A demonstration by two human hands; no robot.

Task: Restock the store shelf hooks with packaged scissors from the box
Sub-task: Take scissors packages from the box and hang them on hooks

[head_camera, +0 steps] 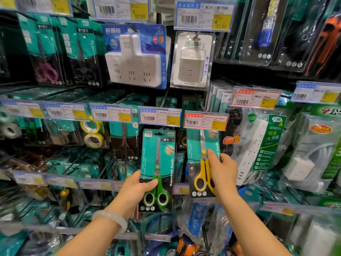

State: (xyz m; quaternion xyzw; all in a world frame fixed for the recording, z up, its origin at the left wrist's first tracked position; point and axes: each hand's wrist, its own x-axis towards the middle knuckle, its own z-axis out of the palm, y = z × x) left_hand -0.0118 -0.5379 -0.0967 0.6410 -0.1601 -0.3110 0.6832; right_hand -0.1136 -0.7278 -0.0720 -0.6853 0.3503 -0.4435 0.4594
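Midway, apparently: gripped 2 packs. Left hand (pixel 137 187) clasped green-handled scissors pack (pixel 157 169), hang-hole above grip, unhooked. Right hand (pixel 222 169) pinched yellow-handled scissors pack (pixel 201 163), top behind red price tag (pixel 206 120), hooking unclear.

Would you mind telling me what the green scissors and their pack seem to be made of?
Green scissors: blades look like bare shiny metal; handles seem glossy green plastic with black inner rings. Pack: likely printed teal card under a clear plastic cover, judging by the glare.
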